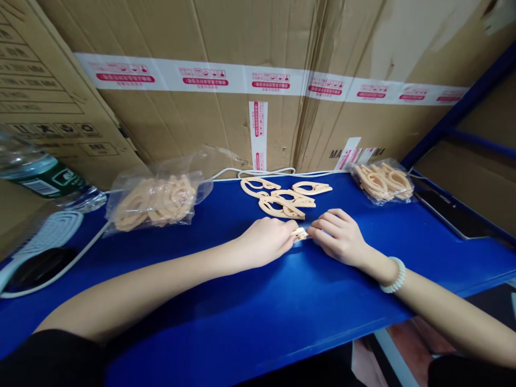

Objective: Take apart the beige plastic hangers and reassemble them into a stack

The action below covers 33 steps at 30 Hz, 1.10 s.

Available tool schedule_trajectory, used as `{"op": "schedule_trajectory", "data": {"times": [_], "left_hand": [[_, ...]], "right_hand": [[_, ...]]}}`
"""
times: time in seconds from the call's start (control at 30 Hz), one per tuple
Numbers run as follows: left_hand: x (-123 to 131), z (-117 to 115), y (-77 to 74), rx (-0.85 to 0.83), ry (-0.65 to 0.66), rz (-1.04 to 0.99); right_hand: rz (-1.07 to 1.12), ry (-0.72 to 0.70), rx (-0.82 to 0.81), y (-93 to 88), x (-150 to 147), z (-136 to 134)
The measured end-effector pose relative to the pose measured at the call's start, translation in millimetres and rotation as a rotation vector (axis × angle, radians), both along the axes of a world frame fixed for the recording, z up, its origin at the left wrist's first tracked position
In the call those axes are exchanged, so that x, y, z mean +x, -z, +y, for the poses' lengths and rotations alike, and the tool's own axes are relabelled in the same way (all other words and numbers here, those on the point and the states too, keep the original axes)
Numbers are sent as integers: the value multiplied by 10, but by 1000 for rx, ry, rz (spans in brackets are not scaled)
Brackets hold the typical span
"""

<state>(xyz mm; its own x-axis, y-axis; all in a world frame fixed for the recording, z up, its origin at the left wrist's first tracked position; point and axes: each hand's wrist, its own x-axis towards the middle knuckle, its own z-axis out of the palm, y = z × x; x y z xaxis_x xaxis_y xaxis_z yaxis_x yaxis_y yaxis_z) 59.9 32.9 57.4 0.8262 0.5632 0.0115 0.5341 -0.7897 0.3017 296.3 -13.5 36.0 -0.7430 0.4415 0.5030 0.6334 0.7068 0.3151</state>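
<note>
My left hand point(266, 242) is closed, its fingertips pinching a small beige-and-white piece point(299, 234) just above the blue tabletop. At the other end of that piece, the bent fingers of my right hand point(341, 236) close in, thumb and fingertips together. Much of the piece is hidden by the fingers, so its kind is unclear. Just beyond my hands lie several beige looped plastic pieces point(278, 207), each with a teardrop-shaped opening and a narrow end; they look like folded travel hangers. Some overlap one another.
Clear bags of similar beige pieces lie left point(161, 201) and right point(382, 181). A phone point(451, 214) rests far right. A water bottle point(52, 174), coiled white cable point(60, 231) and dark oval object point(40, 269) sit left. Taped cardboard boxes point(201, 123) form the back.
</note>
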Motion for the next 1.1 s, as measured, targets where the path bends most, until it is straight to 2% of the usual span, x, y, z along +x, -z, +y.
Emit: {"op": "schedule_trajectory", "data": {"times": [0.23, 0.37, 0.53, 0.73, 0.83, 1.0, 1.1], "left_hand": [[19, -35, 27, -31, 13, -32], [58, -169, 44, 23, -65, 24], [126, -339, 89, 74, -118, 41], [111, -419, 106, -123, -65, -182], [90, -445, 85, -149, -53, -208], [66, -481, 44, -186, -37, -221], [59, -478, 45, -280, 14, -262]], "right_hand": [[20, 13, -56, 2, -44, -19], [16, -30, -81, 24, -31, -28], [9, -78, -24, 24, -3, -83], [-41, -132, 178, -37, 18, -154], [-50, -175, 247, -52, 27, -165], [-79, -218, 320, -65, 32, -199], [-56, -235, 304, -112, 41, -220]]}}
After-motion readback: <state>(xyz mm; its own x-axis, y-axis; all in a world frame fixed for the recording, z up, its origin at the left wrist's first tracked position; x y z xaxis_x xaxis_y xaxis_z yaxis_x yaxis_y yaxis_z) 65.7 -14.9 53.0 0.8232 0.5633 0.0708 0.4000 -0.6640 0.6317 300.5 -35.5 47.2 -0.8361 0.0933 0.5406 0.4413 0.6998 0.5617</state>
